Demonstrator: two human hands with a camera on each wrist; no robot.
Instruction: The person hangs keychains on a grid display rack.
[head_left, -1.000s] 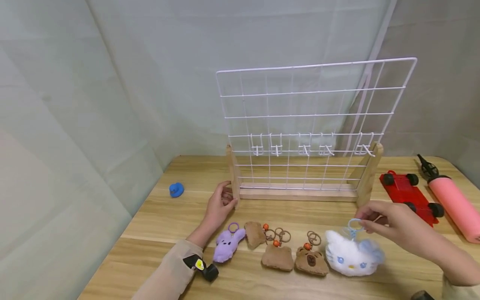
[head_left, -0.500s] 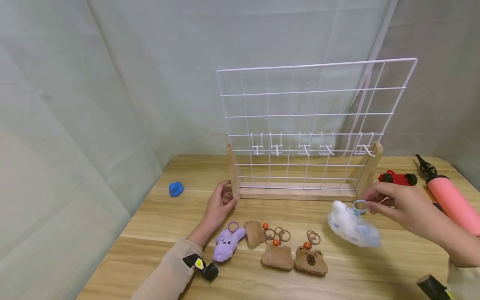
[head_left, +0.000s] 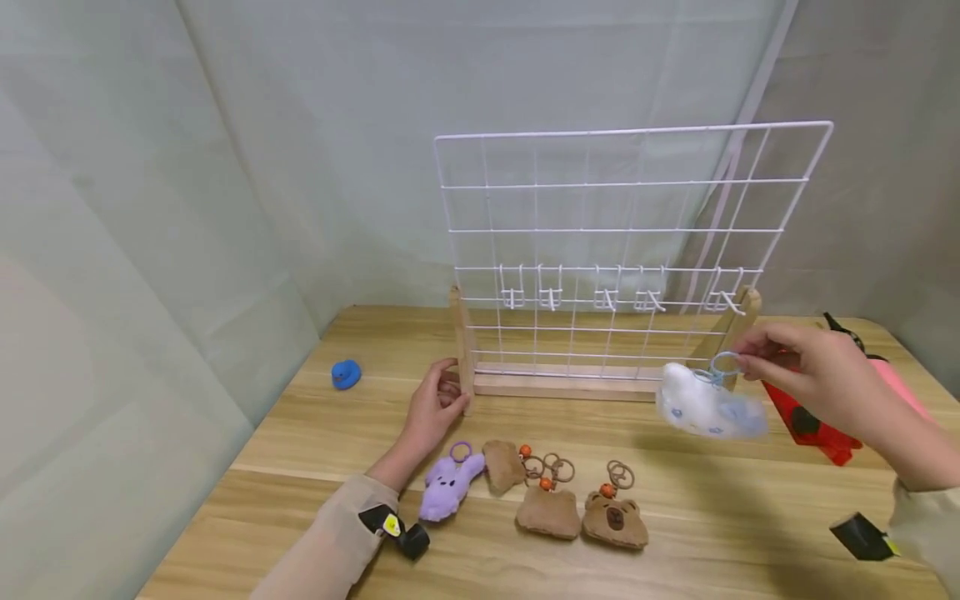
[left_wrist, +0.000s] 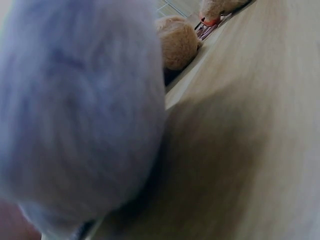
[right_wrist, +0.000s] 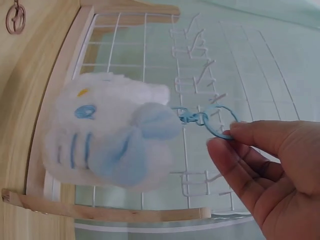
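Note:
My right hand [head_left: 813,371] pinches the light blue key ring [right_wrist: 220,121] of a white cat-head plush keychain [right_wrist: 107,132] between thumb and index finger. The plush, with a blue bow, hangs in the air before the right part of a white wire grid rack [head_left: 585,231]. Several white hooks [head_left: 648,300] run in a row across the grid. My left hand [head_left: 431,408] grips the rack's left wooden upright [head_left: 462,350], its thumb in front. A purple plush keychain [head_left: 450,487] lies near the left wrist and fills much of the left wrist view.
Three brown plush keychains [head_left: 615,521] with copper rings lie along the front of the wooden table [head_left: 300,492]. A blue rubber duck [head_left: 346,374] sits at the left. Behind the right hand are a red toy car [head_left: 825,442] and a partly hidden pink cylinder [head_left: 896,383].
My right hand has lifted the cat plush keychain off the table and up toward the grid's right side; the plush swings and tilts. The left hand keeps its grip on the upright.

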